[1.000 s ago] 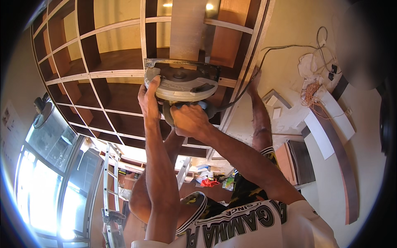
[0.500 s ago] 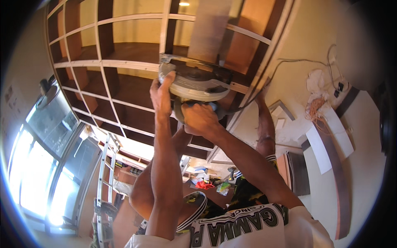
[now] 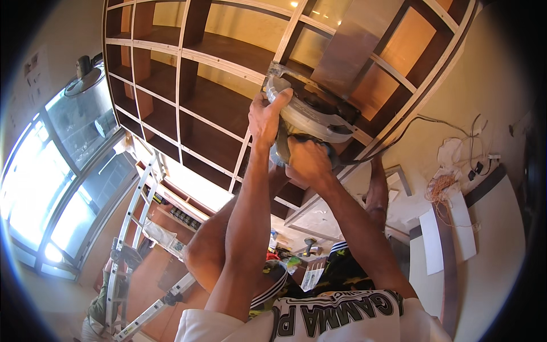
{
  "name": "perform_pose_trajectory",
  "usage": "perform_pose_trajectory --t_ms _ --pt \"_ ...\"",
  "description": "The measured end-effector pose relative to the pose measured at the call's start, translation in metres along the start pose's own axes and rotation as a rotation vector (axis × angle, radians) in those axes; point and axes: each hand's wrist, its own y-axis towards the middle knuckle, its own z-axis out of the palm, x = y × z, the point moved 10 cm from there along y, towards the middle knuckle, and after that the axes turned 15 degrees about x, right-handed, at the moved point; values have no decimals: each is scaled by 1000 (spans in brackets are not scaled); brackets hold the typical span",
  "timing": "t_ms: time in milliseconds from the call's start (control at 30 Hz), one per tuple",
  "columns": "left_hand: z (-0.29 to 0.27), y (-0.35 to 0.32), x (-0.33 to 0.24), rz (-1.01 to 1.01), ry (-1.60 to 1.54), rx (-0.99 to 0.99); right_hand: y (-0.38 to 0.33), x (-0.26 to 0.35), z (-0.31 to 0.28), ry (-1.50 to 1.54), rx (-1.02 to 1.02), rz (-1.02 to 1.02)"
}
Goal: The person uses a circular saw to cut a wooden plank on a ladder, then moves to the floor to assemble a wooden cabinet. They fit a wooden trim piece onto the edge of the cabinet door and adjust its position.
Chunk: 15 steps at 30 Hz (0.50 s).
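A grey circular saw [image 3: 310,117] rests on a large grid-like wooden frame [image 3: 222,67], beside a flat greyish board [image 3: 356,48] lying across it. My left hand [image 3: 265,118] grips the saw's front end, thumb over the guard. Further back, my right hand [image 3: 310,159] is wrapped around the rear handle; its fingertips and the trigger are hidden. The blade's lower edge does not show. From the back of the saw a dark power cord [image 3: 393,142] runs off to the right.
My bare knee [image 3: 213,248] is bent beside the frame. An aluminium ladder [image 3: 128,239] stands at lower left, near bright windows [image 3: 57,194]. Right of the frame lie tangled orange cord [image 3: 441,188], white panels [image 3: 431,242] and long curved boards [image 3: 447,273]. A cordless drill [image 3: 309,244] sits behind my arms.
The whole view has shifted and tilted, so the frame, saw and hands appear farther right. Against the frame, the saw stays at about the same slat. Both hands keep their grip.
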Motion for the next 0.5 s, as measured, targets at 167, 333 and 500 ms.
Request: perform_pose_trajectory --t_ms 167,333,500 --pt "-3 2 -1 19 -25 1 3 1 -1 -7 19 21" --pt "-4 0 -6 40 -53 -15 6 3 0 -44 4 15" --pt "-6 1 -7 38 -67 -19 8 4 1 -34 32 8"
